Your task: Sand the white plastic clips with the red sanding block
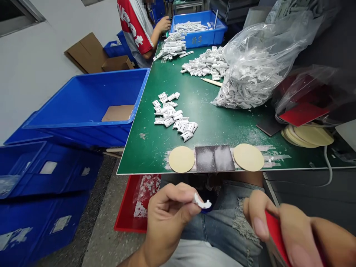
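Observation:
My left hand (172, 213), above my lap, pinches a small curved white plastic part (202, 202) between thumb and fingertips. Closed round a folded red sheet (278, 237), with a greyish edge showing, is my right hand (292, 226) at the lower right, apart from the white part. Along the table's near edge lie two dark abrasive sheets (205, 158) dusted with white powder. A pale yellow disc (181, 159) is on their left and another yellow disc (248, 157) on their right. Beyond them is a loose group of similar white parts (174, 115).
The green table (150, 148) also carries a clear bag (250, 70) of white parts, stacked yellow discs (314, 135) and a blue bin (205, 39). Large blue tubs (83, 129) stand left; a red tray (122, 218) sits below. Another person's hand (163, 24) is at the far end.

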The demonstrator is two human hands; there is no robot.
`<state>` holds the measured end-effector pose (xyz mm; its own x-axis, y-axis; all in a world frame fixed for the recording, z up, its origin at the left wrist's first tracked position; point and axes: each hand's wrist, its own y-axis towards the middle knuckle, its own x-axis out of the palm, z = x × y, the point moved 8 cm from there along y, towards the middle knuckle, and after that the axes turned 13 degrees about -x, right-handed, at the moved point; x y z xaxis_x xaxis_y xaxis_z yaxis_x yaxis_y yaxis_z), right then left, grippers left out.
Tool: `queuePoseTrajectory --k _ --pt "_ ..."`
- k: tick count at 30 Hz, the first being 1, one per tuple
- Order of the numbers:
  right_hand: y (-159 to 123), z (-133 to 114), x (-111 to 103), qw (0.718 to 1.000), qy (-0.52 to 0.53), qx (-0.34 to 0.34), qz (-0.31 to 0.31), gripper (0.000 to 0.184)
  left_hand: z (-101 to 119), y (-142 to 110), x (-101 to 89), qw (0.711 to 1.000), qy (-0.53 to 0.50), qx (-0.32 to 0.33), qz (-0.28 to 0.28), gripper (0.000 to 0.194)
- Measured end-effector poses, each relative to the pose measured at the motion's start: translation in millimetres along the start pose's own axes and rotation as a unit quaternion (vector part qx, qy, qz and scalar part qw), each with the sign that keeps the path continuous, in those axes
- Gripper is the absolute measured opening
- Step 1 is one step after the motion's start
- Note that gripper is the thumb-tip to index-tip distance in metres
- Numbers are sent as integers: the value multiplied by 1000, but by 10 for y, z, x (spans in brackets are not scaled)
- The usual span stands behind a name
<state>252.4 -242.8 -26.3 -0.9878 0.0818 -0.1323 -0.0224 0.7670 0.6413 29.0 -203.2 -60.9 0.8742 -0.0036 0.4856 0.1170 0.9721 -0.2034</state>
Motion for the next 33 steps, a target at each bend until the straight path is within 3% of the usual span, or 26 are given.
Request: queuePoseTrajectory --k 3,5,7,10,13,15,17,19,22,27,31,33 --pt "-3 108 13 994 110 -8 6 33 -142 37 -6 992 -73 -98 0 22" --pt "10 111 45 988 151 -1 12 31 -250 32 71 973 -138 -181 -28 30" --pt "30 43 90 993 121 -7 14 34 -329 -2 164 949 -184 -248 -59 35" --pt "86 -135 201 998 29 -54 -1 39 -390 -65 246 928 -210 -297 -81 37" --pt "169 -302 357 976 -114 -176 -55 33 -447 -114 274 919 -211 -321 -86 37" --pt "226 -270 428 941 -241 -221 -87 34 -445 -104 257 929 -197 -302 -81 34" --pt "300 -123 346 921 -339 -181 -59 39 -367 -48 195 958 -160 -231 -62 26" --pt "329 11 221 927 -356 -116 -21 49 -232 5 141 985 -106 -131 -48 15" --pt "290 27 227 952 -287 -104 -31 66 -111 28 148 997 -40 -41 -61 14" --pt "197 -81 330 966 -236 -96 -53 76 -166 33 140 996 -37 -62 -49 21" --pt "216 -200 359 963 -229 -134 -49 66 -185 48 157 995 -41 -85 -37 22" --pt "252 -200 406 956 -241 -145 -87 60 -155 51 167 997 -26 -74 -23 22"
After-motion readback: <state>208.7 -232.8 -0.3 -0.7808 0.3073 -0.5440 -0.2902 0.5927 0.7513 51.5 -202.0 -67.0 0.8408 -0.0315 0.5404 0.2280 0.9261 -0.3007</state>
